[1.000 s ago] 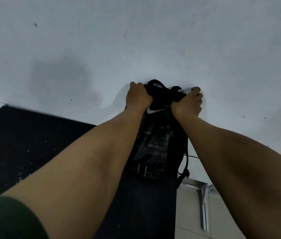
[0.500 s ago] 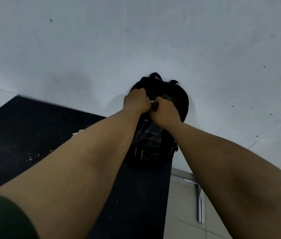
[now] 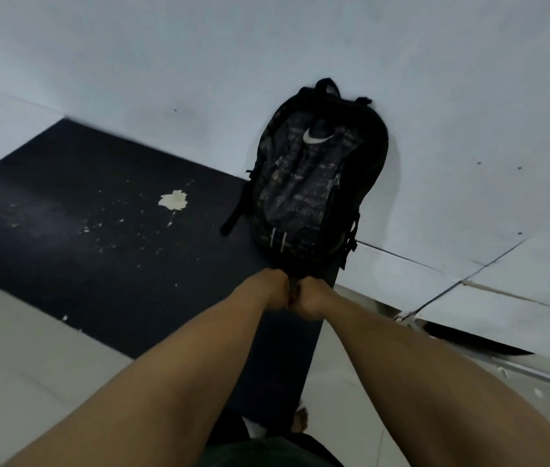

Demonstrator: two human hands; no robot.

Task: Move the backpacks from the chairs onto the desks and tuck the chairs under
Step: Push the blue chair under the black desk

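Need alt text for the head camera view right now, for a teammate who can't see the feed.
A black fabric backpack with a white swoosh logo stands on a dark desktop flecked with pale paint, leaning against a pale wall. Both bare hands, left hand and right hand, are fisted side by side at the backpack's bottom edge.

A: What surface is carrying the load?
B: A dark worktop (image 3: 75, 237) is carrying it, extending from the pale wall toward the camera.
A: What is lying directly on it?
B: A black backpack (image 3: 317, 176) with a white swoosh logo is standing at the worktop's far right end, leaning against the wall. A pale patch (image 3: 173, 199) and scattered light flecks are showing on the surface to its left, well apart from it.
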